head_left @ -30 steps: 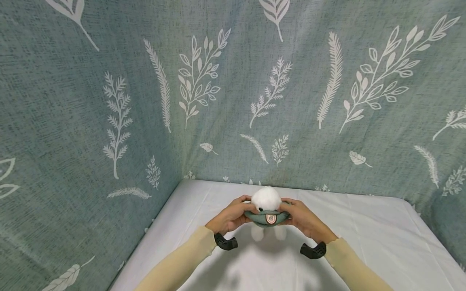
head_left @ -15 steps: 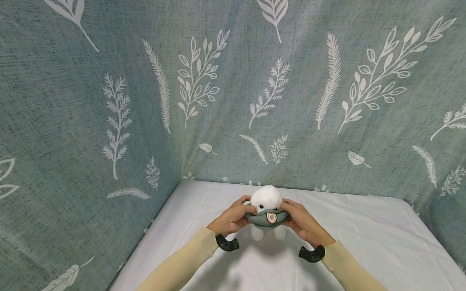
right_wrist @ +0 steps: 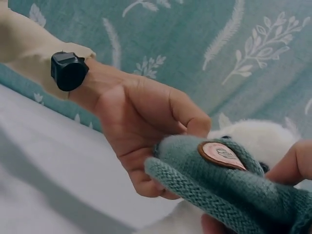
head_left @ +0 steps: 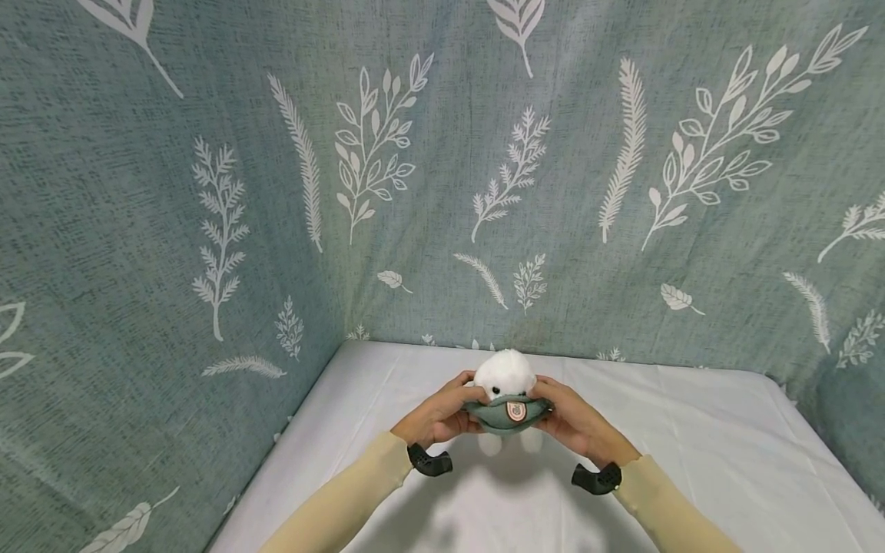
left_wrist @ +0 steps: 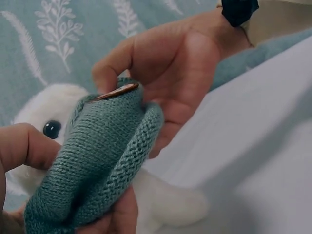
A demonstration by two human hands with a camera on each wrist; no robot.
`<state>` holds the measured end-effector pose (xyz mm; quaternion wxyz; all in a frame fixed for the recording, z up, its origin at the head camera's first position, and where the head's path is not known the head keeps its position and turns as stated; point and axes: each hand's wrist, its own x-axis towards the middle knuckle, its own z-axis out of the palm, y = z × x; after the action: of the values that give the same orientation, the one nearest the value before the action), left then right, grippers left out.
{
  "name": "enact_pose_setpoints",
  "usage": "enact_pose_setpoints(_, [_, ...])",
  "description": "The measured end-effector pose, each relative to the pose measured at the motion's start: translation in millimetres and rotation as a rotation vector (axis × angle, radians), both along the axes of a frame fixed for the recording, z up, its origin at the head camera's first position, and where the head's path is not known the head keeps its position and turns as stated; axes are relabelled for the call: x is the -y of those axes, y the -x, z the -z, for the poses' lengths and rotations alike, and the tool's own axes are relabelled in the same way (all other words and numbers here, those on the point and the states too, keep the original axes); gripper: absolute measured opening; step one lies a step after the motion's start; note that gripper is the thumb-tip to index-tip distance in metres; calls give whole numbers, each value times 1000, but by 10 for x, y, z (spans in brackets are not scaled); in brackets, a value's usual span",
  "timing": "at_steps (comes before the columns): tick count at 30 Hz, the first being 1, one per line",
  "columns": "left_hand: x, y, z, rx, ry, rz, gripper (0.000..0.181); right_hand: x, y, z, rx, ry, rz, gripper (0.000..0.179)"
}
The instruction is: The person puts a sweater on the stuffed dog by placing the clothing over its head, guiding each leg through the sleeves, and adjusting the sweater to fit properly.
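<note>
And it's the teal knitted piece (head_left: pixel 492 418) masking the white plush toy (head_left: pixel 505 371) between eyes and legs, the patch (head_left: pixel 516 411) too small to read; left sleeve (head_left: pixel 346 494) cut off at seven o'clock, right sleeve (head_left: pixel 674 507) at five; wrist views crop left hand (head_left: pixel 439 412) at eight, right hand (head_left: pixel 579 421) at four

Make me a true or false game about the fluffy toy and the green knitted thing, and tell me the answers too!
1. The left hand and right hand both hold the green knitted thing. True.
2. The pink patch is on the toy's head. False: it is on the green knitted thing.
3. The toy has dark eyes. True.
4. The toy is brown. False: it is white.
5. The cloth wall has stripes. False: it has pale leaves and sprigs.
</note>
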<state>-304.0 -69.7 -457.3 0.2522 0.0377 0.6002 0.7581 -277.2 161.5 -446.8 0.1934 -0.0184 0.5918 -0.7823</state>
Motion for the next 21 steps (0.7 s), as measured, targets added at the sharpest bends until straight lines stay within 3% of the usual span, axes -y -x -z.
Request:
enact_pose_setpoints(9, [-49,-53,-17,-8,-40,-35,65,47,-18,5,-29,-22,38,74])
enact_pose_setpoints(17, [-94,-63,-34,-21,-54,-51,89,157,-88,14,-40,-60,127,86])
enact_pose_setpoints(21, [-91,-35,-41,-18,-46,-48,85,158,-80,39,-55,-72,122,83])
